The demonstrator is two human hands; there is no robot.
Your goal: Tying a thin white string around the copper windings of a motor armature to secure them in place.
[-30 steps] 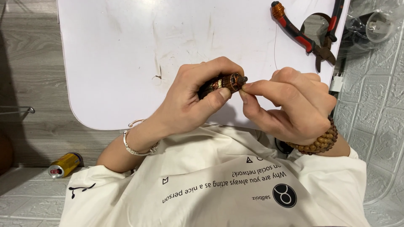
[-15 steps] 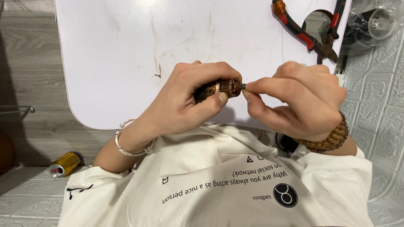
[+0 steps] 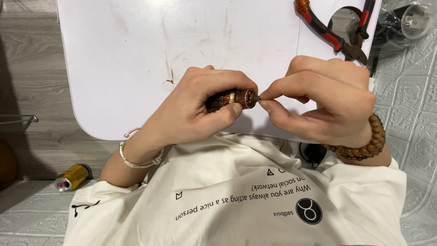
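Observation:
My left hand [image 3: 195, 109] grips a small motor armature [image 3: 236, 99], dark with a copper-coloured end, over the near edge of a white table [image 3: 136, 59]. My right hand [image 3: 323, 102] pinches the thin metal shaft that sticks out of the armature's copper end, thumb and forefinger closed on it. A silver bangle is on my left wrist and a brown bead bracelet on my right. Most of the armature is hidden inside my left fingers.
Red-handled pliers [image 3: 332, 38] lie at the table's far right corner, with a clear plastic bag [image 3: 405, 23] beside them on the tiled floor. A yellow can [image 3: 73, 176] lies on the floor at my left. A thin wire [image 3: 298, 41] runs across the tabletop.
Both hands have shifted slightly left and farther over the table, still joined at the armature. My right fingers have closed tighter on the shaft end.

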